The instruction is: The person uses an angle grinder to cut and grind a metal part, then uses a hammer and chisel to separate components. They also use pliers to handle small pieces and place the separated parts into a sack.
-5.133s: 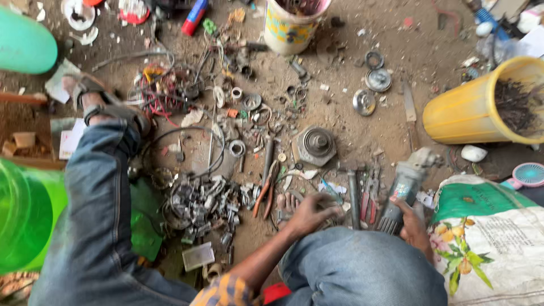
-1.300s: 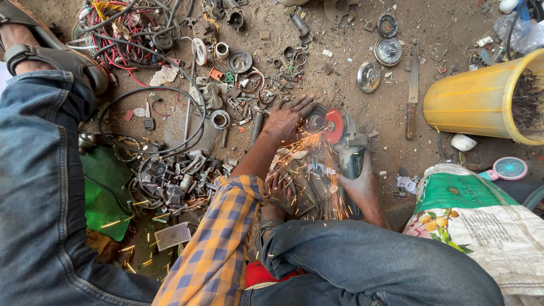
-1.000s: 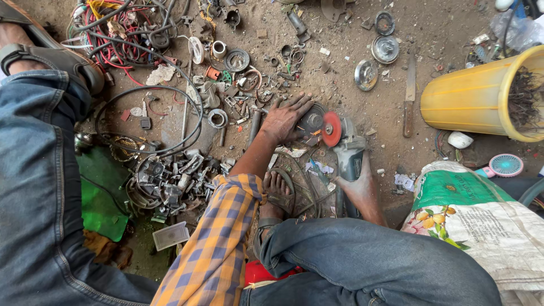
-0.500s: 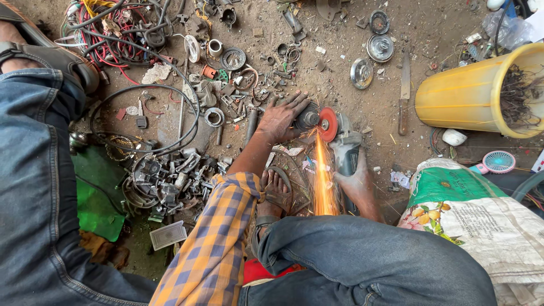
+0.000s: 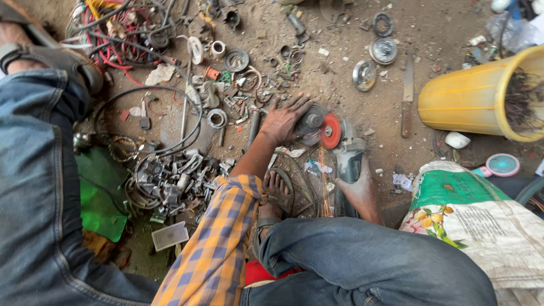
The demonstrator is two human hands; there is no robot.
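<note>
My left hand (image 5: 286,117) presses down on a round metal part (image 5: 311,120) lying on the dirt floor. My right hand (image 5: 358,191) is wrapped around the body of a grey angle grinder (image 5: 348,160). Its red disc (image 5: 331,130) touches the right side of the metal part. A thin stream of orange sparks (image 5: 324,181) runs back toward my sandalled foot (image 5: 276,195). My left sleeve is orange and blue plaid, and my knees are in blue jeans.
Scrap metal bits (image 5: 170,181), rings and tangled wires (image 5: 122,34) litter the floor at left. A yellow bucket (image 5: 476,102) lies tipped at right, with a printed sack (image 5: 481,221) below it. A long file (image 5: 407,96) and round caps (image 5: 364,75) lie beyond the grinder.
Five seconds ago my hands were sorting tools low in view; now the grinder runs against the metal part. The spark stream has narrowed and thinned in the last half second.
</note>
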